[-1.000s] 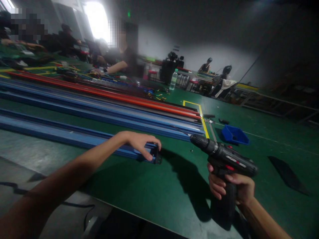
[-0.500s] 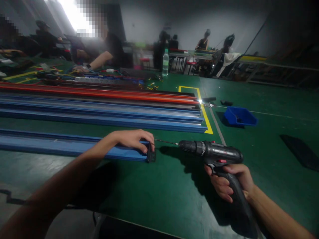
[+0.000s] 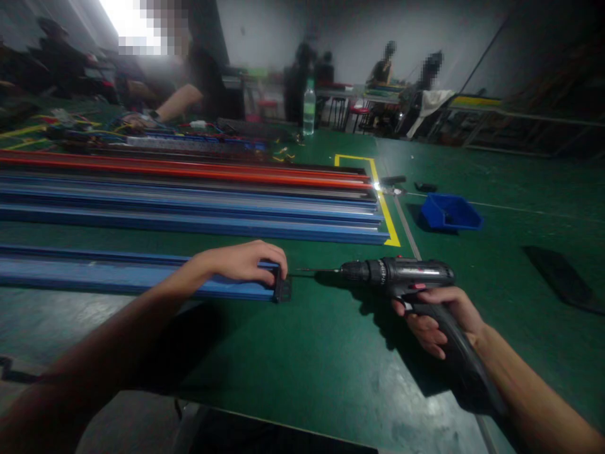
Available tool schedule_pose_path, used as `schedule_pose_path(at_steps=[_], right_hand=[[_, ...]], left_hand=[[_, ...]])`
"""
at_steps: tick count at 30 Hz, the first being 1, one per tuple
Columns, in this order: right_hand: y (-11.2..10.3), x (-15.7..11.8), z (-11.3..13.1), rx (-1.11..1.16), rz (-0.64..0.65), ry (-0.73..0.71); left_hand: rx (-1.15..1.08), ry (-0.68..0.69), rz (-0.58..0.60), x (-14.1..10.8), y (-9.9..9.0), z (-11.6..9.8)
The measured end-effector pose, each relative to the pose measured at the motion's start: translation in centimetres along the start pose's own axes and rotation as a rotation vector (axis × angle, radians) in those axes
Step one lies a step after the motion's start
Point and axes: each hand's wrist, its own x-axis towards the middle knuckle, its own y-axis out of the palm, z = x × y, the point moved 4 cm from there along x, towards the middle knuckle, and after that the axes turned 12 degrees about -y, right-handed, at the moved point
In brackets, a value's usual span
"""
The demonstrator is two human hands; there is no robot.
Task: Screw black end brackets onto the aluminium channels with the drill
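A long blue profile (image 3: 123, 272) lies on the green table, with a black end cap (image 3: 282, 287) at its right end. My left hand (image 3: 248, 261) rests over that end, its fingers bent round the cap's upper edge. In my right hand (image 3: 439, 318) is a black power drill (image 3: 416, 273), gripped by the handle with a finger at the trigger. The long thin bit (image 3: 314, 270) points left and its tip is a short distance from the cap, apart from it.
Blue and red profiles (image 3: 189, 214) lie behind in a row, near yellow tape (image 3: 388, 217). A blue bin (image 3: 451, 213) and a dark flat object (image 3: 562, 277) are at right. A bottle (image 3: 309, 110) stands farther back. Another person's forearm (image 3: 178, 103) reaches over wires at back left.
The drill has levelled out, its rear end and my right hand rising slightly. My left hand keeps its hold on the cap. The whole view has shifted a little.
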Motion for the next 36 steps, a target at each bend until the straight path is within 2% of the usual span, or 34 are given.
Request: schedule_pose_path(at_steps=[5,11,15,20,27,36], right_hand=[[0.8,0.3,-1.4,0.150,0.098,-0.024],[1.7,-0.2,-1.4,0.212,0.154,-0.056],[1.6,-0.4,-0.9,0.239,0.150,-0.018],[1.6,-0.5,-0.7,0.269,0.159,0.042],[1.7,-0.4,-1.3,0.280,0.142,0.109],[1.5,-0.2,-2.0,0.262,0.131,0.118]], left_hand=[[-0.004,0.093,-0.031,-0.1,-0.1,0.1],[0.056,0.045,-0.076,-0.1,0.0,-0.3],[0.078,0.048,-0.121,-0.1,0.0,-0.8],[0.088,0.021,-0.107,-0.1,0.1,-0.8],[0.116,-0.039,-0.105,-0.1,0.2,-0.1],[0.125,-0.006,-0.112,-0.1,0.1,-0.3]])
